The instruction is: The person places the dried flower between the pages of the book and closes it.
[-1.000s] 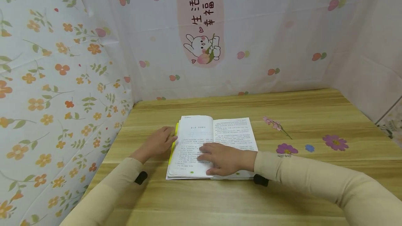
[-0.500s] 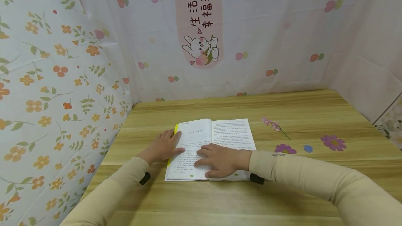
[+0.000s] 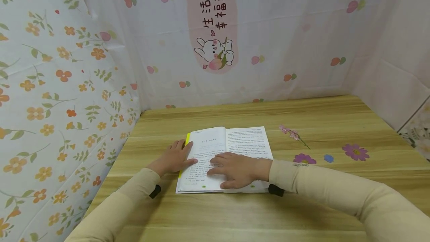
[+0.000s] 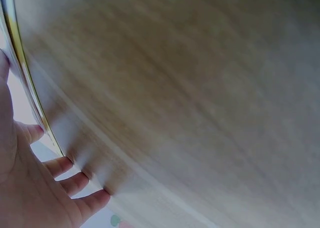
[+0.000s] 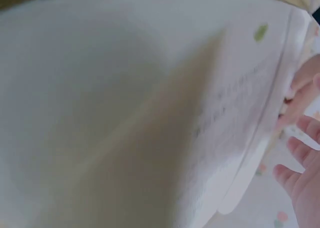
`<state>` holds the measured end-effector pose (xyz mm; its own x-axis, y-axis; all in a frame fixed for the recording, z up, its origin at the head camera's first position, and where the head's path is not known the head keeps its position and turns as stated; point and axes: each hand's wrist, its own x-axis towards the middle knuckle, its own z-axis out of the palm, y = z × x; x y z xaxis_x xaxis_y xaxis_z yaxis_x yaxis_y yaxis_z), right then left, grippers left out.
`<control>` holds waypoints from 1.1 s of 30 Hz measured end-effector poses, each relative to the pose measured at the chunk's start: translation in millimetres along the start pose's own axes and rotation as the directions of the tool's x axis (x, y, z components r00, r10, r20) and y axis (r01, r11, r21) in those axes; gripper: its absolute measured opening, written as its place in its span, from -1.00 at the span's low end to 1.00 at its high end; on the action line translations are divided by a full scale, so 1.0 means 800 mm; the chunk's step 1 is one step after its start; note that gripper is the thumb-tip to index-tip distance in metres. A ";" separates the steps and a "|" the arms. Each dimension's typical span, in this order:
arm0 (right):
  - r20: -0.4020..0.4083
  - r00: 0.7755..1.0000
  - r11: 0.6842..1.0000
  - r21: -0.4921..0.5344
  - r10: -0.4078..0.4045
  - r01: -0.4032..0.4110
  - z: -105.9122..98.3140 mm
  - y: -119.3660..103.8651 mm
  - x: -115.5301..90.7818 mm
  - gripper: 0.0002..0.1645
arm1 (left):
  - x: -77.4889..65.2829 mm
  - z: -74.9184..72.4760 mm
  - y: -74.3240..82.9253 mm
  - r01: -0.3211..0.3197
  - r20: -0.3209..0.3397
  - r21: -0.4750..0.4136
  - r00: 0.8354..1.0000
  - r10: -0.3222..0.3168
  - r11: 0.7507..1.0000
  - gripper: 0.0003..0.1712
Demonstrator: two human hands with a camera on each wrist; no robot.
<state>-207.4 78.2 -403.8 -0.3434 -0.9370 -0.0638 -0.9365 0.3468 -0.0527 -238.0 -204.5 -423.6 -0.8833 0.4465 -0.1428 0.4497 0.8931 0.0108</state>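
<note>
An open book (image 3: 248, 143) lies on the wooden table, its printed pages spread and a yellow strip along its left edge. My left hand (image 3: 172, 158) is at that edge, its thumb over the left page. In the left wrist view the spread fingers of the left hand (image 4: 32, 188) reach down to the table beside the book's edge (image 4: 37, 100). My right hand (image 3: 237, 169) lies palm down over the lower left page near the fold, fingers spread. The right wrist view shows the page (image 5: 245, 87) close up, with the fingers of the right hand (image 5: 307, 185) extended.
Right of the book, a pink flower sprig (image 3: 295, 136), two purple flowers (image 3: 356, 152) and a small blue one (image 3: 329, 158) lie flat on the table (image 3: 215, 216). A patterned cloth (image 3: 285, 44) hangs behind, and a floral one (image 3: 64, 96) on the left.
My left hand has shifted right, bringing its thumb from the book's edge onto the left page. The left page lies flatter than before. My right hand stays in nearly the same place.
</note>
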 end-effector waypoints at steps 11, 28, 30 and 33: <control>-0.075 0.985 0.984 0.101 0.154 -0.146 -0.026 0.031 -0.073 -0.28 | 0.000 -0.002 0.001 0.000 -0.002 0.002 1.000 0.000 1.000 -0.04; -0.374 0.738 0.771 0.561 0.562 -0.303 -0.018 0.095 -0.260 -0.33 | 0.005 0.003 -0.003 -0.007 -0.015 0.004 1.000 0.007 1.000 -0.03; -0.336 0.699 0.709 0.615 0.632 -0.345 -0.010 0.102 -0.290 -0.36 | 0.004 0.005 -0.003 -0.010 -0.010 0.003 1.000 0.010 1.000 -0.03; -0.281 0.638 0.611 0.695 0.717 -0.380 0.000 0.115 -0.332 -0.40 | 0.003 0.007 -0.004 -0.007 -0.007 -0.004 1.000 0.007 1.000 -0.03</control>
<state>-202.0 359.1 -392.0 -0.9105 -0.3609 0.2019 -0.3918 0.5969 -0.7001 -240.9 -206.5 -429.9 -0.8810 0.4534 -0.1355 0.4556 0.8900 0.0159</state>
